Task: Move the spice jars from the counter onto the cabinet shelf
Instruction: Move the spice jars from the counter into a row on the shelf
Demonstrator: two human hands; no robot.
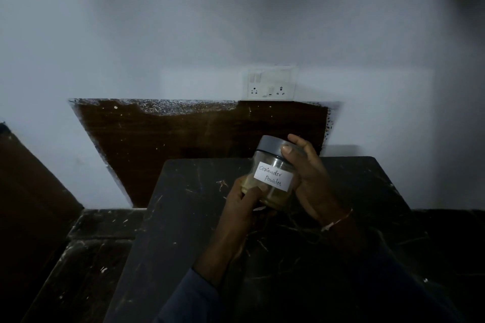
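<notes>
Now the coriander jar (273, 173) is held tilted above the dark counter (183, 217). The left hand (245, 198) grips its base, the right hand (305, 165) its grey lid (273, 145). Probably the lid is tight, but the light is dim; check it and keep the jar upright before lifting toward the shelf.

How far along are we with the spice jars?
Done: nothing I can confirm; no cabinet shelf is in view. In hand: the coriander powder jar, tilted, held above the dark counter by the left hand and right hand. Left: shelving it; no other jars visible.
</notes>
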